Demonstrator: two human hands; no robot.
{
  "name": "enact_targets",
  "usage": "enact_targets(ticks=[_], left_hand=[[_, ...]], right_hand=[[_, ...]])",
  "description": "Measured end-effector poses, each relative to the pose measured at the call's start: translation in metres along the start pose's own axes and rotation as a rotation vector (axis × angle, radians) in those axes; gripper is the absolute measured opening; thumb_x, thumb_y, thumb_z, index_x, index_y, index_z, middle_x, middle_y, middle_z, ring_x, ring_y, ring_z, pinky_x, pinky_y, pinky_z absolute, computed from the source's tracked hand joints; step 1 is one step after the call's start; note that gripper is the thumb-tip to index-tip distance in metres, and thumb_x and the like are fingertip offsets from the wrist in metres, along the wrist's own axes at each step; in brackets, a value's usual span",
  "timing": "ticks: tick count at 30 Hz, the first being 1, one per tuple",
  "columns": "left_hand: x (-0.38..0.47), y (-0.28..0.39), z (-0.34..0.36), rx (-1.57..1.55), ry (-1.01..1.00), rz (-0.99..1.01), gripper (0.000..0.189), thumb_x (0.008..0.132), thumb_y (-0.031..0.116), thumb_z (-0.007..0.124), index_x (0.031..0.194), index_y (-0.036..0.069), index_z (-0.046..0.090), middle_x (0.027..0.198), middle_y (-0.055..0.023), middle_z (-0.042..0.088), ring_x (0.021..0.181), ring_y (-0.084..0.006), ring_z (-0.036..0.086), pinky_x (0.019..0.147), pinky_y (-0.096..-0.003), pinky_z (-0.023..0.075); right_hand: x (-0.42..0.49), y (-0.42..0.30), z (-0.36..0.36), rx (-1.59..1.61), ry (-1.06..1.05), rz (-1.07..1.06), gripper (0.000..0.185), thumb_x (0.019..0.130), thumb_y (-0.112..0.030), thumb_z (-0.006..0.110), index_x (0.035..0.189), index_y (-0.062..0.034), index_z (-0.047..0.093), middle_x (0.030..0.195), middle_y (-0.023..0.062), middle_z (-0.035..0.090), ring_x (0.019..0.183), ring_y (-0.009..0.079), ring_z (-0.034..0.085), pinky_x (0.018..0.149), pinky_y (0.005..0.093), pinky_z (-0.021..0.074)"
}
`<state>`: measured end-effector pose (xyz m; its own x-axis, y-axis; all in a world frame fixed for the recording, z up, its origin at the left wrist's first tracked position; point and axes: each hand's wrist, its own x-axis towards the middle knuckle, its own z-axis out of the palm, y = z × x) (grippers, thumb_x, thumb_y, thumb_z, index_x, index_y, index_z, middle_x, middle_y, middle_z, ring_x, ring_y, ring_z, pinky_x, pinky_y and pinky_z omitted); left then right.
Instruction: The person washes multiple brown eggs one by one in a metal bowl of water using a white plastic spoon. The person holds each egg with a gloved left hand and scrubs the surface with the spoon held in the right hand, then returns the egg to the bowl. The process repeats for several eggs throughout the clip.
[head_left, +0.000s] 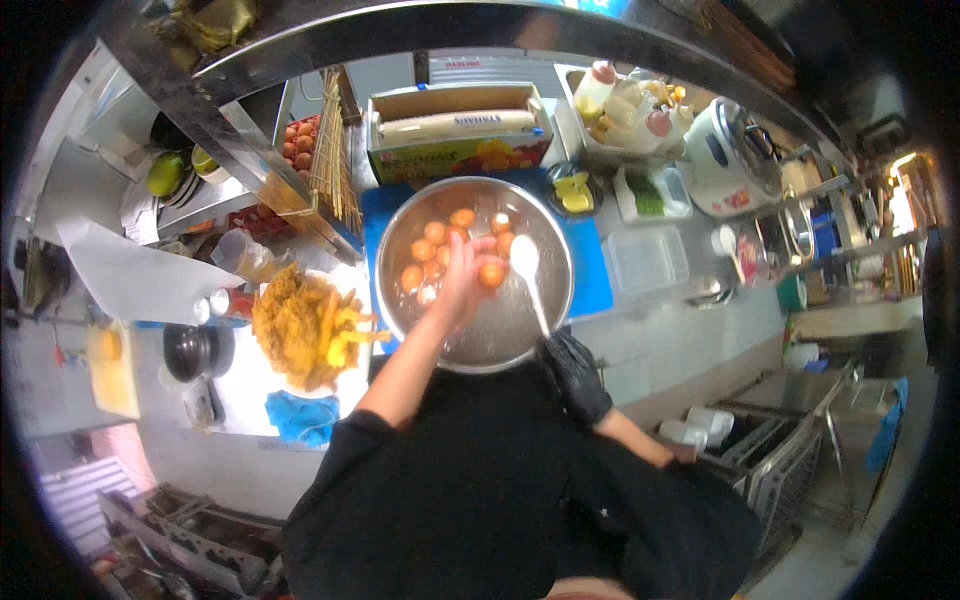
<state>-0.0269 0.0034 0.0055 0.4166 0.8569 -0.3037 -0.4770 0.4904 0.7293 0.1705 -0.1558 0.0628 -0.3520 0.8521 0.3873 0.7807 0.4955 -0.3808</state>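
Observation:
A large stainless steel bowl (480, 341) stands on a blue cutting board (592, 277) before me, with several brown eggs (435, 232) in it. My bare left hand (469, 277) reaches into the bowl, its fingers around or beside one brown egg (491, 274); whether it grips the egg is not clear. In a black glove, my right hand (574, 375) is closed on the handle of a white spoon (525, 257), whose head lies over the right part of the bowl. Some eggs are partly hidden behind my left hand.
Fried food (300, 330) is heaped on a plate at the left, above a blue cloth (303, 417). Behind the bowl stands an open cardboard box (461, 154). Squeeze bottles (595, 86), a small bowl of yellow pieces (574, 192) and a rice cooker (731, 157) are at the right.

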Motion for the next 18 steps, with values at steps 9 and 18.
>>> enact_targets(ticks=[9,18], left_hand=[[0.002,-0.003,0.003,0.012,0.055,-0.109,0.079,0.095,0.075,0.011,0.130,0.013,0.045,0.105,-0.0048,0.064,0.095,-0.0156,0.054,0.073,-0.0312,0.0405],[0.009,-0.010,0.005,0.005,0.046,-0.121,0.080,0.093,0.078,0.015,0.127,0.013,0.049,0.107,-0.0068,0.061,0.097,-0.0187,0.053,0.077,-0.0368,0.0404]], right_hand=[[0.004,0.005,0.009,0.526,-0.270,0.626,0.020,0.093,-0.005,0.054,0.109,0.0052,0.059,0.101,0.0160,0.062,0.087,0.0237,0.061,0.073,0.0323,0.0498],[-0.015,0.020,0.016,0.360,-0.307,0.384,0.021,0.097,-0.006,0.046,0.110,0.0007,0.060,0.097,0.0143,0.061,0.090,0.0281,0.060,0.082,0.0381,0.0469]])
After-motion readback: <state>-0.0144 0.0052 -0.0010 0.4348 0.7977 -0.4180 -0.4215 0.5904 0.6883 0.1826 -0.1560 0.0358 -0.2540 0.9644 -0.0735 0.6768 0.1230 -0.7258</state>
